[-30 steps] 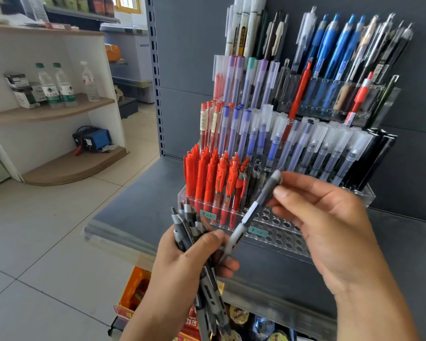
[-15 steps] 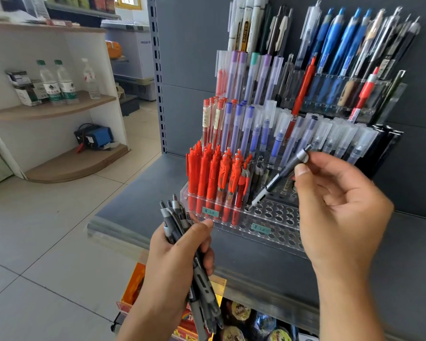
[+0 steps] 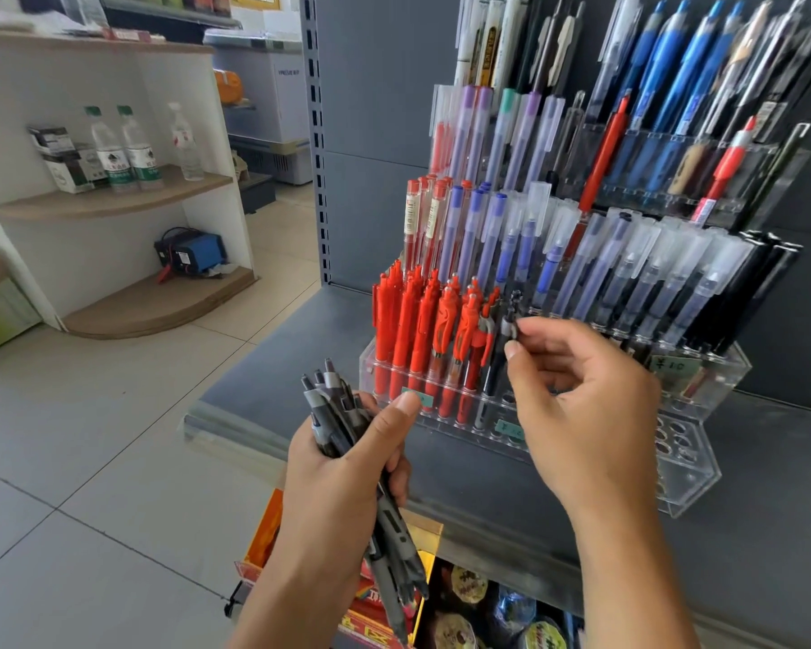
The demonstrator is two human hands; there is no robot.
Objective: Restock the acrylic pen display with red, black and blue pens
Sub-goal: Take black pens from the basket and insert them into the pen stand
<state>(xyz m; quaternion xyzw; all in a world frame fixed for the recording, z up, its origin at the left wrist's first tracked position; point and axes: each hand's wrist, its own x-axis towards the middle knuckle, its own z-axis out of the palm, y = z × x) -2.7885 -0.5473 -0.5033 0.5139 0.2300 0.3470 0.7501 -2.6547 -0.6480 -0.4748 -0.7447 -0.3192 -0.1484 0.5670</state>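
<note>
Head view: right hand (image 3: pixel 581 395) pinches black pen (image 3: pixel 499 363), near-upright, tip entering acrylic display (image 3: pixel 694 489) beside red pens (image 3: pixel 422 334); left hand (image 3: pixel 347 456) grips spare bundle (image 3: pixel 347 423).

– How many hands and displays?
– Two hands, left (image 3: pixel 347 466) and right (image 3: pixel 586 414); one acrylic display (image 3: pixel 689 480), centre right.
– Bottles, upper left?
– Three water bottles (image 3: pixel 127 147) on the shelf; one blue box (image 3: pixel 193 252) below.
</note>
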